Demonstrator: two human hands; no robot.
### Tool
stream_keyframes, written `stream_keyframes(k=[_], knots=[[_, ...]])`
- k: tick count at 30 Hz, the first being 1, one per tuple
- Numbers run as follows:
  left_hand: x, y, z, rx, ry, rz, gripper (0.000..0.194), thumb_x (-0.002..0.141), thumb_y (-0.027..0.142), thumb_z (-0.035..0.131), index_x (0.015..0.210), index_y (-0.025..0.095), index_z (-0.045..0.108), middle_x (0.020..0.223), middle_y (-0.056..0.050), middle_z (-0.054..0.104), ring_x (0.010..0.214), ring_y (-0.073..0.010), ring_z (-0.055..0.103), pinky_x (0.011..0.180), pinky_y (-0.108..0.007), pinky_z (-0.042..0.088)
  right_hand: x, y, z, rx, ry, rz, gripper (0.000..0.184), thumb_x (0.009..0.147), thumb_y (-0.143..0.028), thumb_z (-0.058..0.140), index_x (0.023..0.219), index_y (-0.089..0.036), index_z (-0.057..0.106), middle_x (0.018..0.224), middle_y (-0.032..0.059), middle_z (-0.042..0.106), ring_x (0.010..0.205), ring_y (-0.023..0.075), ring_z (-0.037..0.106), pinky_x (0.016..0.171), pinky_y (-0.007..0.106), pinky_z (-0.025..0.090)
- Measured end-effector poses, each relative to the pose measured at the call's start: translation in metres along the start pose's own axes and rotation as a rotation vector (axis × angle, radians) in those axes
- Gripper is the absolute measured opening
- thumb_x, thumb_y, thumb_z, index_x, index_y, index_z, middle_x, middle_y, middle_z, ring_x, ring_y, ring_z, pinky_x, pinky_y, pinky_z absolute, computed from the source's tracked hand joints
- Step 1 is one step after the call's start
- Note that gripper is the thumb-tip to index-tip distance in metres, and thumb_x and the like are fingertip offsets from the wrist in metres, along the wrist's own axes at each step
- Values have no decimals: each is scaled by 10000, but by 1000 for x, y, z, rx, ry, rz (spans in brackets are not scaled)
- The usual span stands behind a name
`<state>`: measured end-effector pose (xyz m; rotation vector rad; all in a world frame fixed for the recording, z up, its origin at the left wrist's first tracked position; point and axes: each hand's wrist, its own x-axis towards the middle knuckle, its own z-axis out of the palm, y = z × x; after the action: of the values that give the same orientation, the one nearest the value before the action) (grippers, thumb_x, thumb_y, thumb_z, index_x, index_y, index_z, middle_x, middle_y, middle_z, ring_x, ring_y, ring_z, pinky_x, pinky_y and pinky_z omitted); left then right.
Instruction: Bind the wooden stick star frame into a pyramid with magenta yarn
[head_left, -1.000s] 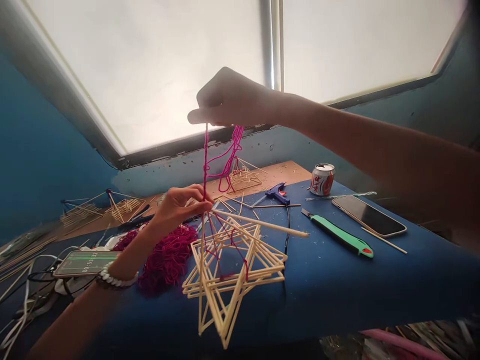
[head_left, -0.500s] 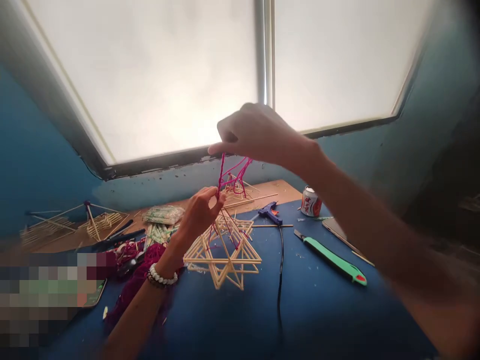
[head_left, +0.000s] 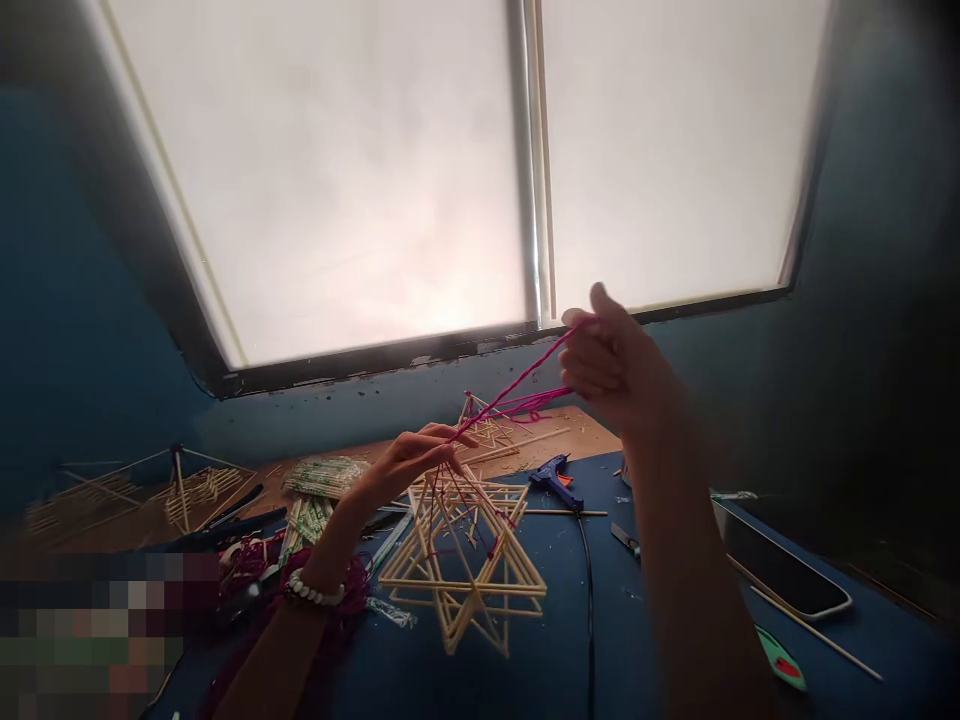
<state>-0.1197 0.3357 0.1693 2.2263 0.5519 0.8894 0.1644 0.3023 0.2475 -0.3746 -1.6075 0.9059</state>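
Pink yarn stretches up and to the right between my two hands, with looser strands just below it. My right hand is closed round the yarn, thumb raised, in front of the window's lower edge. Lower and to the left, my left hand pinches the yarn between thumb and fingers. Thin strands run down from that pinch to a star-shaped frame of wooden sticks, which sits below my left hand. Whether the frame bears on the table or hangs slightly from the strands, I cannot tell.
A blue glue gun with a black cord lies right of the frame. Past my right forearm are a phone, a loose stick and a green cutter. Packaged sticks and purple yarn lie left.
My right hand has moved right and lower, pulling the yarn from near vertical to a slant. My left hand has flattened over the frame's top. The view has tilted upward.
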Motion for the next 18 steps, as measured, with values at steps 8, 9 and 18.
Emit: stream_keyframes(k=[8,9,18], knots=[[2,12,1,136,146,57,433,965,486,546,727,185,748,1034,-142,754,1045,-244,618,889,-384,512,-22,-15,20,42,-34,-103,508,904,-497,619,1372,-311,553,541,-82,309,398,85,238,440,286,403],[1,12,0,136,172,61,458,969,495,534,688,184,720,1003,-138,753,1014,-241,624,892,-388,507,-23,-15,24,33,-57,-118,585,896,-457,642,1445,-326,488,547,-82,339,408,88,287,477,290,441],[-5,9,-10,120,226,67,440,1002,457,476,745,176,696,894,-93,688,797,-170,584,747,-318,478,-11,-1,29,-206,161,-195,453,957,-449,549,1387,-308,581,541,-59,324,430,92,212,389,277,212]])
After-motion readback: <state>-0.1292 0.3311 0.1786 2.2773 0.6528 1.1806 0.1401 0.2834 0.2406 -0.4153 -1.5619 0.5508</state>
